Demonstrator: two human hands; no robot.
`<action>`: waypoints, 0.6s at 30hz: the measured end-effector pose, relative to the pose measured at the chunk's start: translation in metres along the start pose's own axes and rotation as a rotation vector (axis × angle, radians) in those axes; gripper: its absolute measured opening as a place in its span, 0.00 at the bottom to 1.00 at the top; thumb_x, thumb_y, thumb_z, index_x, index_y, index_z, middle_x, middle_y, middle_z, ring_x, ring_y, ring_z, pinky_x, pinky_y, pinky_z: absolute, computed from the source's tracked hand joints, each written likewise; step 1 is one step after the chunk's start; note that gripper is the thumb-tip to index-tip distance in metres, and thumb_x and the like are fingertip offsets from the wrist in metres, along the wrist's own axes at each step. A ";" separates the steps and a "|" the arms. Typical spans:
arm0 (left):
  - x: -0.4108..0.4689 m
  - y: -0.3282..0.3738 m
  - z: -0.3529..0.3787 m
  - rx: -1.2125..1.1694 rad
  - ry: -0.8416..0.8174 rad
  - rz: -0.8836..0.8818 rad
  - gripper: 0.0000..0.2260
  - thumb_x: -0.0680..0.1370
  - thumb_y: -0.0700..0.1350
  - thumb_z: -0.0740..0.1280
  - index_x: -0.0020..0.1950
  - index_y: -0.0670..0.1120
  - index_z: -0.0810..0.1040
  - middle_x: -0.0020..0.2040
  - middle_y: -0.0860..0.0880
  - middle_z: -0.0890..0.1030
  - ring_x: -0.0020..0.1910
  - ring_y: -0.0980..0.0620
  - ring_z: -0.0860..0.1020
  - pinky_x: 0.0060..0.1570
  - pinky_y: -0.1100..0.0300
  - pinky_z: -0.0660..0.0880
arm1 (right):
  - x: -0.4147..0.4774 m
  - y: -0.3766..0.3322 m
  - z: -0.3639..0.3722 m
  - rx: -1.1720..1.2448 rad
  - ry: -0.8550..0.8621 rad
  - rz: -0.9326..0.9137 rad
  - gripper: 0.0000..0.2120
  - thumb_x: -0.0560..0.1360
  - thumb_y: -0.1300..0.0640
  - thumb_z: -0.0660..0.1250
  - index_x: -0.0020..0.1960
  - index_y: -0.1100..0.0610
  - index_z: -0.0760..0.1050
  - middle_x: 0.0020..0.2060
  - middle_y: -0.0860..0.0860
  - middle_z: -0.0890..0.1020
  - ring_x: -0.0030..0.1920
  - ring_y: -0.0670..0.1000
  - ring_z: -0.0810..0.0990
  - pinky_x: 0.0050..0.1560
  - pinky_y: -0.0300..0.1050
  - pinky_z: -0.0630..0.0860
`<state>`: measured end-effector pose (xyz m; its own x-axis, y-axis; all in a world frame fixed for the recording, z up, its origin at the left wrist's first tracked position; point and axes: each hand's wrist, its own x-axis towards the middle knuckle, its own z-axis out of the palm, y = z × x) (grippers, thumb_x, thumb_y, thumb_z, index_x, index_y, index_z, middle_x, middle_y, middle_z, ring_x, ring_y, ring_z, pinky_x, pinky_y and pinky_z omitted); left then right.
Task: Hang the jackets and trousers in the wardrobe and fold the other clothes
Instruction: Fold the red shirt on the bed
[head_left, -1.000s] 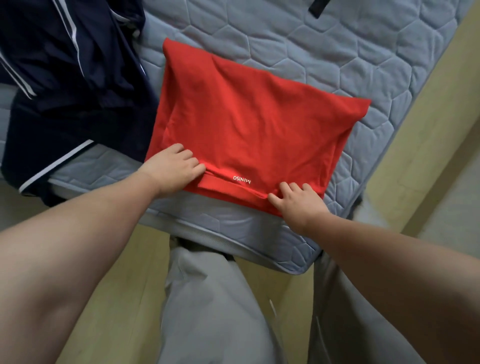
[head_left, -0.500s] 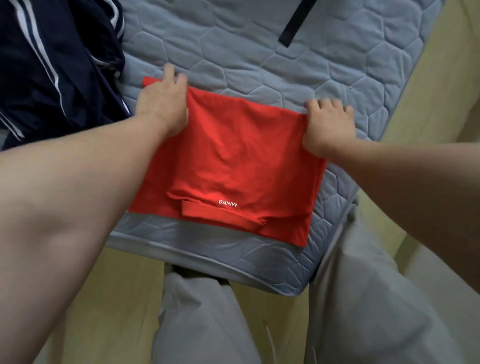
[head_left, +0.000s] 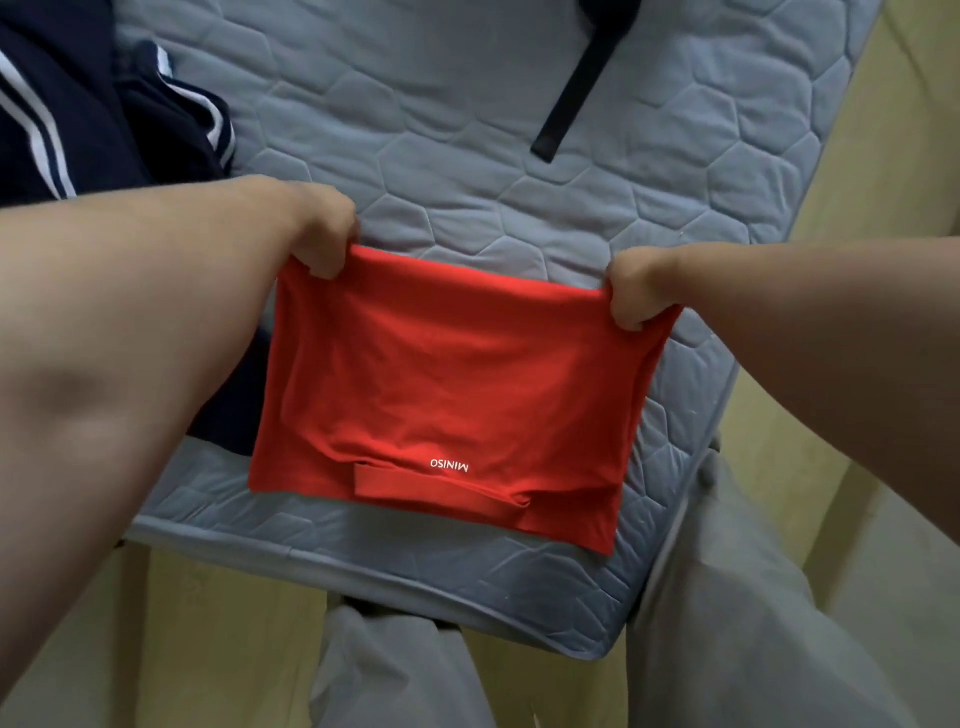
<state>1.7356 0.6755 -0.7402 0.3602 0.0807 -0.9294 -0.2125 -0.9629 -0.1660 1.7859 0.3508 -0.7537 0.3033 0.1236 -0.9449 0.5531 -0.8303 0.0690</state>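
A folded red T-shirt (head_left: 447, 384) with a small white logo near its collar lies on the near corner of the grey quilted mattress (head_left: 467, 156). My left hand (head_left: 322, 234) grips the far left corner of the shirt, fingers curled round the fold. At the far right corner my right hand (head_left: 636, 291) pinches the fabric the same way. The far edge is lifted a little between the two hands, while the collar end rests flat close to the mattress edge.
A navy garment with white stripes (head_left: 78, 114) lies bunched at the left on the mattress. A black strap (head_left: 576, 88) lies at the back. My grey-trousered legs (head_left: 395, 670) stand against the mattress corner, over a yellowish floor (head_left: 857, 156).
Both hands went from the shirt's near edge to its far corners, gripped them, and have drawn the far edge towards me, shortening the shirt.
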 end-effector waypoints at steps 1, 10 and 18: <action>0.002 -0.003 -0.003 -0.023 0.053 0.000 0.13 0.67 0.41 0.69 0.50 0.48 0.83 0.42 0.45 0.81 0.44 0.42 0.81 0.42 0.56 0.78 | 0.002 0.003 -0.005 -0.011 0.075 -0.001 0.08 0.69 0.60 0.69 0.47 0.60 0.82 0.44 0.57 0.83 0.42 0.58 0.81 0.34 0.42 0.76; 0.001 -0.029 -0.016 -0.166 0.520 -0.179 0.14 0.69 0.34 0.69 0.52 0.45 0.73 0.54 0.35 0.79 0.53 0.33 0.80 0.43 0.48 0.73 | 0.006 0.029 -0.055 0.175 0.648 0.116 0.05 0.71 0.65 0.63 0.42 0.57 0.73 0.43 0.59 0.79 0.48 0.64 0.81 0.42 0.52 0.71; -0.057 -0.019 0.045 -0.050 0.989 -0.007 0.11 0.68 0.33 0.71 0.46 0.39 0.72 0.43 0.36 0.74 0.41 0.34 0.75 0.33 0.50 0.62 | -0.058 0.022 0.003 0.075 0.786 0.003 0.14 0.69 0.62 0.66 0.55 0.59 0.73 0.52 0.61 0.80 0.55 0.64 0.77 0.47 0.54 0.72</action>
<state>1.6787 0.7009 -0.6988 0.9626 -0.1427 -0.2304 -0.1769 -0.9749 -0.1350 1.7775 0.3239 -0.6981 0.7797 0.4459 -0.4397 0.5063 -0.8621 0.0234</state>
